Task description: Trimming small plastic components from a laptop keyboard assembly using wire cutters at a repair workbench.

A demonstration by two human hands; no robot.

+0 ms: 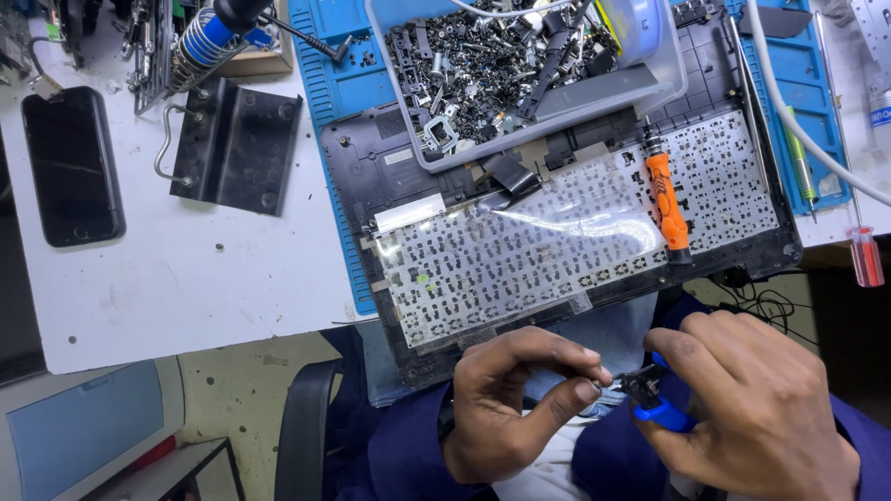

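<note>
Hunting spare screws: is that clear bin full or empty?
Nearly full: the clear bin holds heaped small dark parts and screws.

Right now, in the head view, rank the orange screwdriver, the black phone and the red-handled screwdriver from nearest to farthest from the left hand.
1. orange screwdriver, lying on the keyboard back, above the left hand.
2. red-handled screwdriver, at the table's far right edge.
3. black phone, far left on the white table.

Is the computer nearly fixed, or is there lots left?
The keyboard panel lies flipped over and bare, with loose bits in the tray. The left hand pinches a tiny part against blue pliers in the right hand. Nothing looks put back yet, so probably lots left.
</note>
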